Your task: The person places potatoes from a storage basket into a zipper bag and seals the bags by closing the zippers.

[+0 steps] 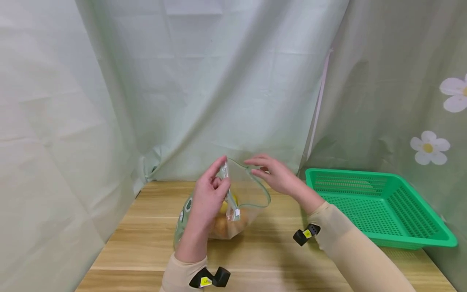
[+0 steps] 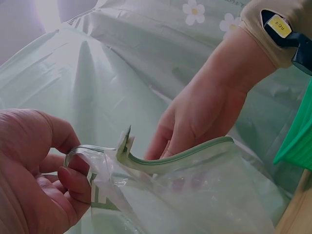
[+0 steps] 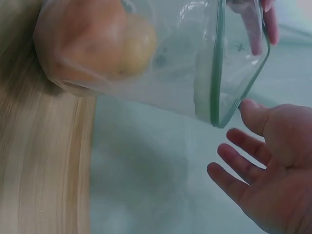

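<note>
A clear zip bag (image 1: 251,190) with a green-edged mouth stands on the table, its mouth gaping. My left hand (image 1: 208,196) pinches the near side of the rim between thumb and fingers. A white slider (image 1: 237,212) sits at the end of the zip strip. Inside the bag, large orange-brown round pieces (image 3: 90,39) lie against a smaller yellow one (image 3: 140,45), seen blurred through the plastic. On the other side of the mouth is my right hand (image 1: 278,175), its fingers loosely spread; in the right wrist view its thumb tip (image 3: 249,108) is right at the rim's corner.
A green slotted plastic basket (image 1: 412,241) stands at the right of the wooden table (image 1: 142,231). Pale cloth (image 1: 219,81) hangs behind and at the left, and a flower-printed curtain (image 1: 386,101) on the right. Each sleeve carries a small black wrist camera (image 1: 300,237).
</note>
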{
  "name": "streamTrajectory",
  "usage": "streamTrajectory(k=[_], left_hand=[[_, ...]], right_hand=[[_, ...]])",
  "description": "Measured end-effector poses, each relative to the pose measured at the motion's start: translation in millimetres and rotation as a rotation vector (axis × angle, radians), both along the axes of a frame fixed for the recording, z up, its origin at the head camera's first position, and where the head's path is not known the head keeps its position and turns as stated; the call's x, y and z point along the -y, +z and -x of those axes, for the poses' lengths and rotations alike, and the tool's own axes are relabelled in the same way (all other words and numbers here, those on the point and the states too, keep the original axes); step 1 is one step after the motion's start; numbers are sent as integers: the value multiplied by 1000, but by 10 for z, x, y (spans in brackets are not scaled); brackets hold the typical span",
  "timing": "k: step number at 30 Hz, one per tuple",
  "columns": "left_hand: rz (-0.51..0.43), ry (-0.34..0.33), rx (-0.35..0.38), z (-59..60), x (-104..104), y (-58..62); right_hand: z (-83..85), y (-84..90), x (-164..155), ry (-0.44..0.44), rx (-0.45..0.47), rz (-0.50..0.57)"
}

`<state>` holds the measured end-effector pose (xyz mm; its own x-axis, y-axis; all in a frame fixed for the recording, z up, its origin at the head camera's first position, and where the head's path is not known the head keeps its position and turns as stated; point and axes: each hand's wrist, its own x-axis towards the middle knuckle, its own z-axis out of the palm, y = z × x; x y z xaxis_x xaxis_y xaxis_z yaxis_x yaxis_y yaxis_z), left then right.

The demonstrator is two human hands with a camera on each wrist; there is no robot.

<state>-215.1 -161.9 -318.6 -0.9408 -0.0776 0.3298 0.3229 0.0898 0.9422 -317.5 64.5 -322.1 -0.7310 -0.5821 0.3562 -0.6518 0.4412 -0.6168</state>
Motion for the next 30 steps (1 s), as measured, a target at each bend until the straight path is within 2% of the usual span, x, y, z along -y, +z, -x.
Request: streamTrajectory(k=[5, 10, 17, 25, 30], left_hand=[[10, -10, -8, -3, 16, -7], [-19, -38, 0, 3, 29, -7], [-43, -49, 2, 8, 65, 13], [-24, -56, 2, 2, 92, 37], [-38, -46, 14, 11, 112, 48]], right_hand=[[56, -40, 25, 47, 55, -16], [82, -61, 46, 66, 45, -42], [78, -53, 51, 124, 91, 23], [33, -47, 100, 51, 65, 48], [6, -2, 89, 1, -25, 89]])
